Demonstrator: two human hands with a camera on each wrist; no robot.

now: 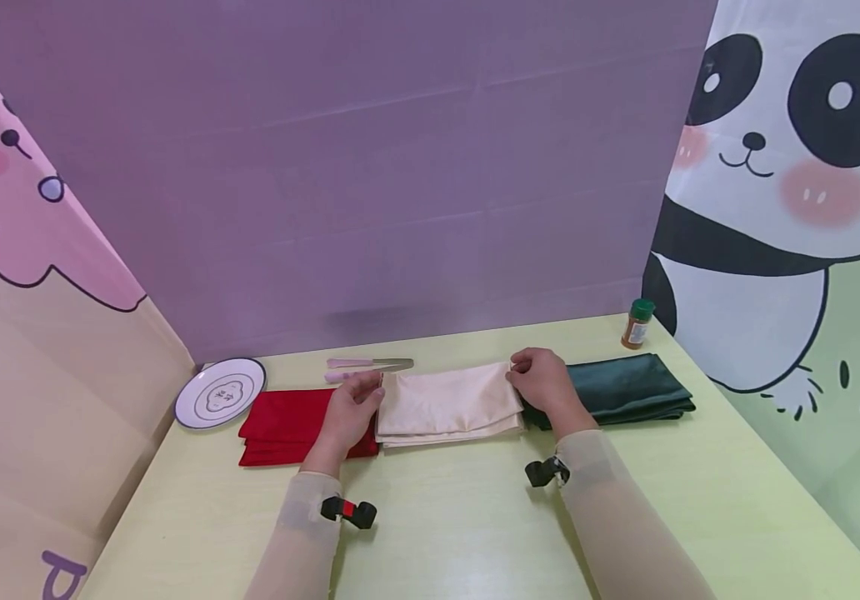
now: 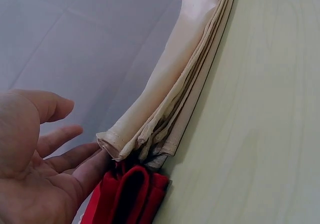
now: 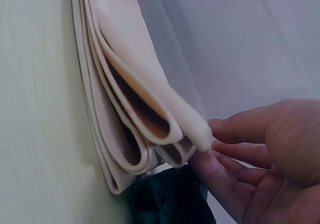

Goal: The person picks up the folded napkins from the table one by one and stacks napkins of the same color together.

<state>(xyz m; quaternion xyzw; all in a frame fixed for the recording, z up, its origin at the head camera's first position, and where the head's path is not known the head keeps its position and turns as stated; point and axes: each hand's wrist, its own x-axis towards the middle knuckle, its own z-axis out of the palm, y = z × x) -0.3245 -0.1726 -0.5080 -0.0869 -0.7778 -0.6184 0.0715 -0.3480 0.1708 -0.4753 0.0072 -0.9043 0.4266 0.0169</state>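
A folded cream satin cloth (image 1: 448, 404) lies in the middle of the table, its stacked layers showing along the near edge. At its left end is my left hand (image 1: 351, 410), above the red cloth. In the left wrist view the thumb (image 2: 57, 107) stands apart from the fabric, while lower fingers touch the cream end. My right hand (image 1: 546, 387) pinches the far right corner of the cream cloth with thumb and fingertips (image 3: 220, 129). A folded red cloth (image 1: 283, 421) lies to the left, and a folded dark green cloth (image 1: 621, 387) to the right, both close against the cream one.
A white plate with a dark rim (image 1: 201, 408) stands at the back left. Behind the cloths lie two knives with pinkish handles (image 1: 351, 362). A small jar with a green lid (image 1: 637, 323) stands at the back right corner. A purple backdrop (image 1: 415, 183) rises behind the table.
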